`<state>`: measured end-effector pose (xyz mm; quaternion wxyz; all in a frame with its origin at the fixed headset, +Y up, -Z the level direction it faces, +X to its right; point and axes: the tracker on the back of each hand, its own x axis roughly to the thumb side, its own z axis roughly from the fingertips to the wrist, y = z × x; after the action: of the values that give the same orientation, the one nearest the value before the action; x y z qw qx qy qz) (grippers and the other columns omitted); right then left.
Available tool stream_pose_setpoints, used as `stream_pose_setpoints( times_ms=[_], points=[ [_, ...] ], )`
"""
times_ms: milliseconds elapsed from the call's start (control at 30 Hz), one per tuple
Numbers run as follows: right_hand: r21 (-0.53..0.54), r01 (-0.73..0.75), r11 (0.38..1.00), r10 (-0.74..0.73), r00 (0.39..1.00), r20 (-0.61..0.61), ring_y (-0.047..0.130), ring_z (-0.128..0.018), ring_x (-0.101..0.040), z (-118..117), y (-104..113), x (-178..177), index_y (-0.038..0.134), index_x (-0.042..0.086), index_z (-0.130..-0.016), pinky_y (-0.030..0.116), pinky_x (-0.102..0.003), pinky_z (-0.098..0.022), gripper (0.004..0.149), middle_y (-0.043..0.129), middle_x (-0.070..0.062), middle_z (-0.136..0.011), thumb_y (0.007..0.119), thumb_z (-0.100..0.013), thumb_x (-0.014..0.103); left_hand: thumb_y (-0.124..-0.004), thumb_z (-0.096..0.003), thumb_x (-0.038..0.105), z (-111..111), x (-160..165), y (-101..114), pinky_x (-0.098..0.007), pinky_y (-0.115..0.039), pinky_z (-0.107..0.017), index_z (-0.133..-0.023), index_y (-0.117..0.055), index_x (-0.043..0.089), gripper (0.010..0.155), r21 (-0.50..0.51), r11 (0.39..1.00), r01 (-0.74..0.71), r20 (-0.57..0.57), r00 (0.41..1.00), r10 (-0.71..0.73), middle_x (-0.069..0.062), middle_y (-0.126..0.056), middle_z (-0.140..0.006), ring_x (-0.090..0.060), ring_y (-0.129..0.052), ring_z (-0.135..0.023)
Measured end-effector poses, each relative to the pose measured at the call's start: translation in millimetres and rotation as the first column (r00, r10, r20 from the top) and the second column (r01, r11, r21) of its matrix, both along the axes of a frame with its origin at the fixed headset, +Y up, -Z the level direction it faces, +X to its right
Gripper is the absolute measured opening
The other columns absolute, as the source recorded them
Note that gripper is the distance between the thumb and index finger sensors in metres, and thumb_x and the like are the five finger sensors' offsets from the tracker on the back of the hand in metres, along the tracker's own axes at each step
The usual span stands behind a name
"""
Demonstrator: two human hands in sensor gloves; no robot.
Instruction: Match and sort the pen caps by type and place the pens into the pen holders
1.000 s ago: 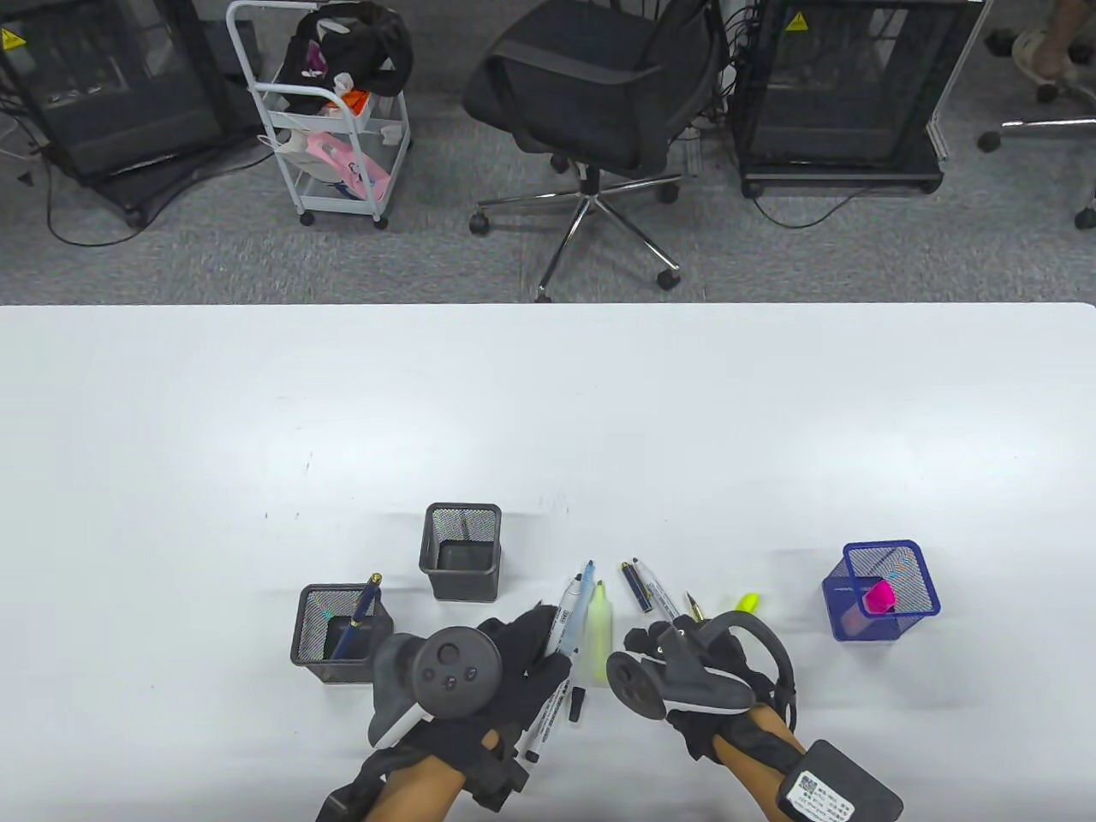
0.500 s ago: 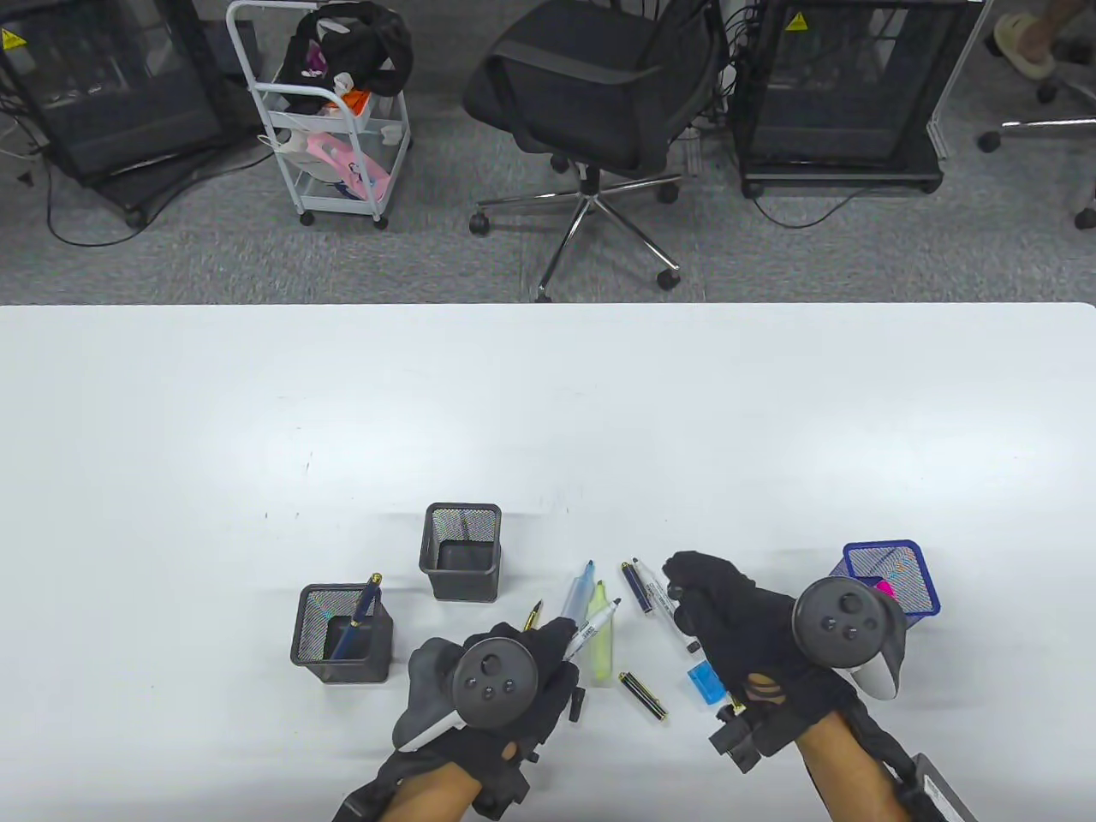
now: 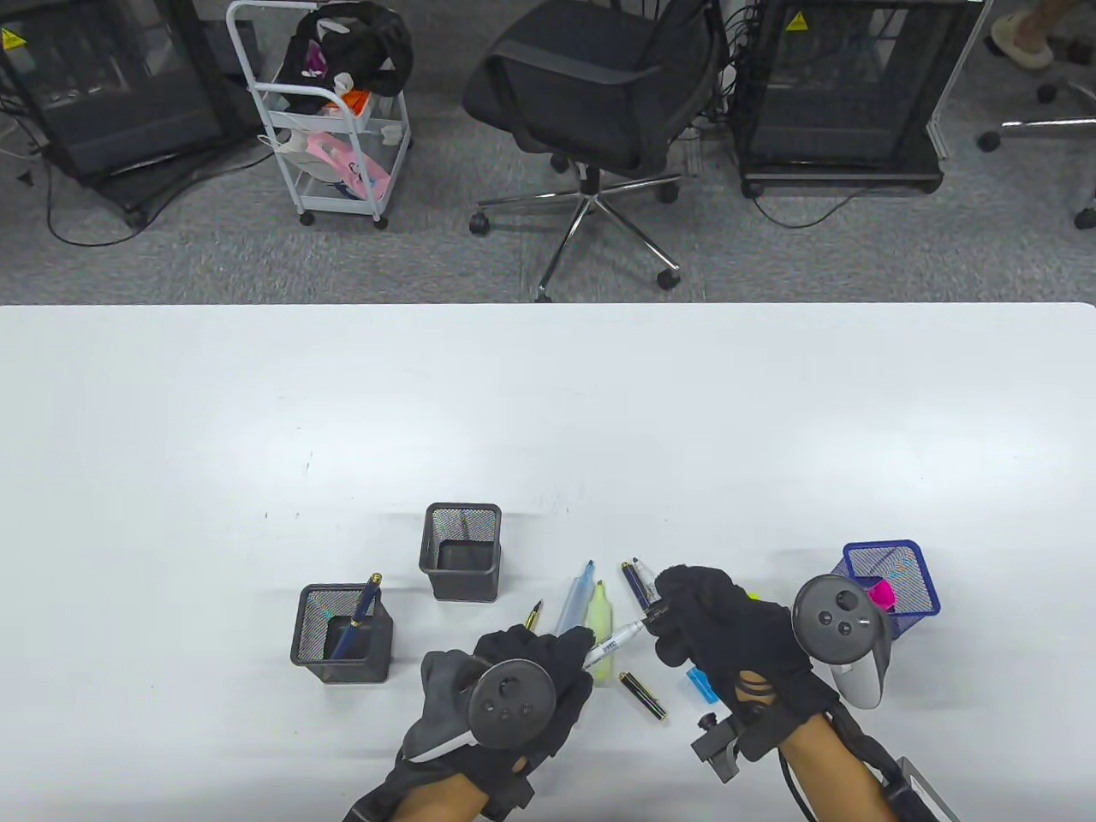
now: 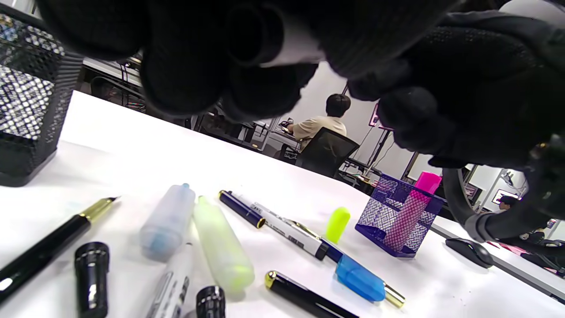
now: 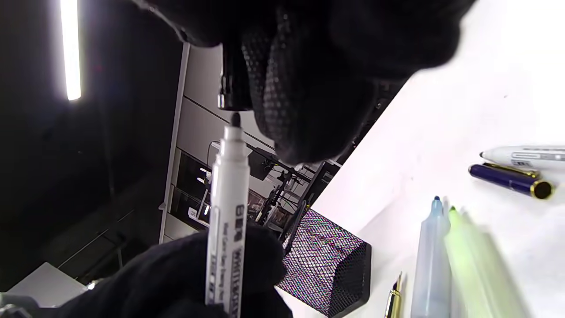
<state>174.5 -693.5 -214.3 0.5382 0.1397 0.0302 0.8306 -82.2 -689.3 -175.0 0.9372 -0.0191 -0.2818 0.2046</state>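
Observation:
My left hand (image 3: 572, 648) grips a white whiteboard marker (image 3: 613, 642) by its rear half, uncapped tip pointing up and right. My right hand (image 3: 670, 613) pinches a small black cap (image 5: 234, 88) just off that tip. In the right wrist view the marker (image 5: 227, 198) has its black tip right at the cap's mouth, barely apart. A black mesh holder (image 3: 341, 635) on the left has a blue pen in it. A second black holder (image 3: 462, 552) stands behind it. The blue mesh holder (image 3: 892, 582) on the right has a pink highlighter (image 3: 880, 592).
Between the hands lie a pale blue highlighter (image 3: 575, 599), a yellow highlighter (image 3: 602, 623), a navy pen (image 3: 634, 586), a black-and-gold cap (image 3: 643, 695) and a blue cap (image 3: 699, 682). The left wrist view adds a yellow cap (image 4: 337, 223), a black cap (image 4: 91, 278) and a black gold-nibbed pen (image 4: 48, 247).
My right hand has moved left with the black cap to the marker's tip. My left hand has lifted the marker and turned it toward the right hand.

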Motion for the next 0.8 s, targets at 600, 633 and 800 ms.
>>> stream_pose_setpoints(
  times_ms=[600,633,800],
  points=[
    [0.139,-0.272,0.952,0.28,0.959,-0.04,0.11,-0.016,-0.016,14,10,-22,0.086,0.007,-0.074,0.092,-0.023,-0.009,0.047,0.107,-0.01,-0.043,0.075,-0.045,0.043,-0.061,-0.0462,0.034,9,6,7,-0.071,-0.068,-0.058,-0.091,-0.082,0.011,0.055,0.116,0.984,0.133,-0.024,0.991,-0.131,-0.01,-0.104,-0.063,-0.033,-0.1,-0.054],
    [0.14,-0.298,0.944,0.304,0.952,-0.025,0.11,-0.018,-0.016,17,12,-22,0.084,0.007,-0.075,0.092,-0.024,-0.01,0.048,0.107,-0.01,-0.045,0.074,-0.045,0.043,-0.063,-0.0471,0.034,10,9,10,-0.072,-0.067,-0.058,-0.092,-0.083,0.012,0.054,0.162,0.974,0.159,-0.032,0.987,-0.156,-0.01,-0.105,-0.068,-0.035,-0.101,-0.059],
    [0.15,-0.231,0.961,0.229,0.973,0.031,0.11,-0.018,-0.017,18,19,-22,0.083,0.006,-0.073,0.093,-0.024,-0.01,0.048,0.107,-0.01,-0.046,0.077,-0.045,0.045,-0.086,-0.0457,0.036,17,17,28,-0.069,-0.071,-0.057,-0.091,-0.089,0.016,0.05,0.322,0.926,0.197,-0.114,0.979,-0.169,-0.01,-0.106,-0.079,-0.037,-0.1,-0.068]
  ],
)
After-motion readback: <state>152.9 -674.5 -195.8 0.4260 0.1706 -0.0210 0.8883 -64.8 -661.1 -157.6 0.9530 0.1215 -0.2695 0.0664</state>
